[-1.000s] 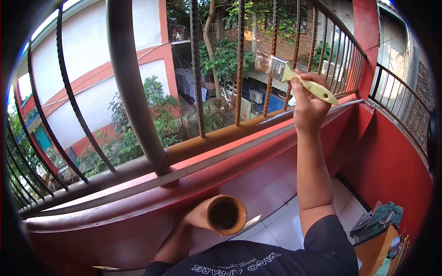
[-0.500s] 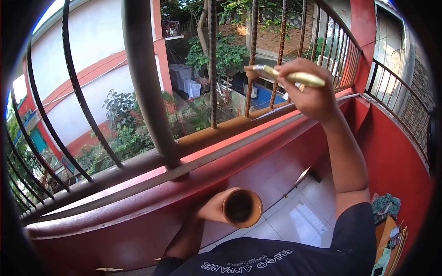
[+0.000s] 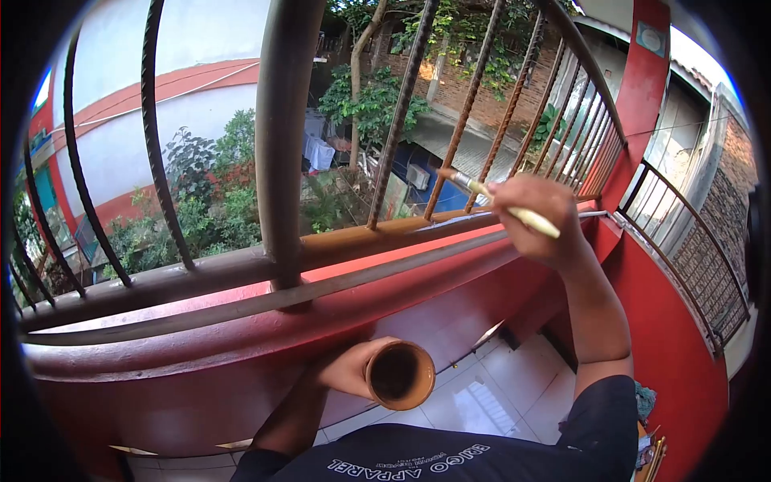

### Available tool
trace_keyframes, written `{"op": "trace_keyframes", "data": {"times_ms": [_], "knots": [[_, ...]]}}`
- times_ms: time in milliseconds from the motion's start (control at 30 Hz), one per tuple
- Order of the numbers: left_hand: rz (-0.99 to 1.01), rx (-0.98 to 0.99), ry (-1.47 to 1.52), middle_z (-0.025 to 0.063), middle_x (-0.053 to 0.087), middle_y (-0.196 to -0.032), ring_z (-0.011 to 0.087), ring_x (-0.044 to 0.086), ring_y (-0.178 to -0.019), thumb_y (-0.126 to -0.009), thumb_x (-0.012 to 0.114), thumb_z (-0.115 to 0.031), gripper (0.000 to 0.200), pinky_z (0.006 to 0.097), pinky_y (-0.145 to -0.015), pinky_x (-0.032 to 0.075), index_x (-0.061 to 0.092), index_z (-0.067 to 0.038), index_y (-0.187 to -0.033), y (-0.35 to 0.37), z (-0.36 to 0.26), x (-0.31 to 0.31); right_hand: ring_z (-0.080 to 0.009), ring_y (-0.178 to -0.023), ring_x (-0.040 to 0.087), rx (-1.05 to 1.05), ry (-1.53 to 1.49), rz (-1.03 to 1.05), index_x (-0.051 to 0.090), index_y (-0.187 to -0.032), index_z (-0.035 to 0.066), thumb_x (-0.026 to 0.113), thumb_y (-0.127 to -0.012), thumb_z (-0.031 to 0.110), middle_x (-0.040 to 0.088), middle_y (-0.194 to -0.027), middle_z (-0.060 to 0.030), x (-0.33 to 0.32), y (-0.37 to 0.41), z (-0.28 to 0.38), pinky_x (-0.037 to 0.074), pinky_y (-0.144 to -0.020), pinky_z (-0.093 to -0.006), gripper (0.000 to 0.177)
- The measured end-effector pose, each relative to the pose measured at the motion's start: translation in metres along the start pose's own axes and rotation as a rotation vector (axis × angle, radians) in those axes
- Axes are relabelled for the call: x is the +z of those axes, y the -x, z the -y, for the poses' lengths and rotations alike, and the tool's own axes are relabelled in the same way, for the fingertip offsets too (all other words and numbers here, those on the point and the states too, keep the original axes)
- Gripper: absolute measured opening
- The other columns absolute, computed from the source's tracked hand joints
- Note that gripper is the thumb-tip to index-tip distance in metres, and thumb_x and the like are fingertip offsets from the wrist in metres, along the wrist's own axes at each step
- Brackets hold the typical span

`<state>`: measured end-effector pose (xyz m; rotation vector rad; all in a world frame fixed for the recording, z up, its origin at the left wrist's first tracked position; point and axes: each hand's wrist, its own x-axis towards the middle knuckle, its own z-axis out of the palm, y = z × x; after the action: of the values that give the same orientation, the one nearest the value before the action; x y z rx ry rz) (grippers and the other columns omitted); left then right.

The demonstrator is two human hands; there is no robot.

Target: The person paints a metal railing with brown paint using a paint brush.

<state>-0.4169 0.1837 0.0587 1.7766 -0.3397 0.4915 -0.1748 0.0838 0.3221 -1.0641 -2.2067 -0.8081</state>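
In my right hand (image 3: 540,213) is a paintbrush (image 3: 462,179), gripped around its pale yellow handle. Its brown bristles point left and meet a thin ribbed vertical bar (image 3: 459,132) of the railing, or very nearly touch it. My left hand (image 3: 347,368) is wrapped around the side of an orange-brown cup (image 3: 428,377) with dark liquid inside, held low and below the ledge. A lower rail (image 3: 353,243) runs under the bars; its stretch right of the thick post is a lighter, glossy brown.
A thick brown post (image 3: 283,145) stands left of centre. A red ledge (image 3: 201,341) and a slim pipe (image 3: 377,279) run along the railing's foot. White floor tiles (image 3: 522,381) lie below. Several items, including green netting (image 3: 645,399), sit at lower right.
My right hand and the brush have moved down a little, and the bristles are lower along the bar. The camera view has shifted, with the cup appearing slightly further left.
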Motion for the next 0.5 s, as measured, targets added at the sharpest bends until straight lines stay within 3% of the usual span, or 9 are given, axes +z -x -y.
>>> {"op": "trace_keyframes", "data": {"times_ms": [133,233,367,400,500], "knots": [[-0.012,0.011,0.01,0.0086,0.055,-0.13,0.0172,0.054,-0.12,-0.065,0.092,-0.019,0.088,0.0349,-0.102,0.044,0.046,-0.003,-0.137,-0.001,-0.002,0.0,-0.0238,-0.083,0.072,-0.118,0.236,-0.359,0.066,-0.09,0.005,0.071,-0.076,-0.007,0.071,-0.092,-0.0118,-0.037,-0.05,-0.037,0.057,-0.071,-0.0312,0.019],[-0.028,-0.009,0.036,0.0082,0.055,-0.13,0.0164,0.054,-0.119,-0.064,0.093,-0.019,0.089,0.0346,-0.102,0.044,0.045,-0.003,-0.137,0.001,0.001,0.001,-0.0241,-0.088,0.072,-0.191,0.377,-0.375,0.066,-0.091,0.005,0.071,-0.075,-0.007,0.071,-0.094,-0.011,-0.027,-0.041,-0.039,0.059,-0.074,-0.0314,0.02],[-0.011,-0.015,0.052,0.008,0.055,-0.13,0.0159,0.053,-0.119,-0.064,0.093,-0.019,0.09,0.0349,-0.101,0.044,0.045,-0.003,-0.137,0.0,0.001,0.0,-0.0245,-0.09,0.072,-0.267,0.237,0.023,0.069,-0.084,0.007,0.076,-0.068,-0.001,0.072,-0.094,-0.0086,0.006,0.014,-0.013,0.061,-0.077,-0.0358,0.019],[-0.011,-0.019,0.055,0.008,0.055,-0.13,0.0159,0.053,-0.119,-0.064,0.093,-0.019,0.09,0.0349,-0.101,0.044,0.045,-0.003,-0.137,0.0,0.002,0.0,-0.0251,-0.089,0.072,-0.234,0.152,0.02,0.067,-0.082,0.005,0.075,-0.068,-0.004,0.071,-0.092,-0.01,0.006,0.017,-0.008,0.06,-0.075,-0.0348,0.018],[0.004,-0.011,0.036,0.0079,0.055,-0.129,0.0159,0.054,-0.119,-0.064,0.094,-0.019,0.09,0.035,-0.101,0.045,0.045,-0.003,-0.137,-0.002,0.002,0.001,-0.027,-0.089,0.072,-0.05,-0.036,-0.248,0.064,-0.085,0.003,0.071,-0.076,-0.011,0.068,-0.086,-0.0126,-0.014,0.002,-0.022,0.058,-0.073,-0.0322,0.018]]}}
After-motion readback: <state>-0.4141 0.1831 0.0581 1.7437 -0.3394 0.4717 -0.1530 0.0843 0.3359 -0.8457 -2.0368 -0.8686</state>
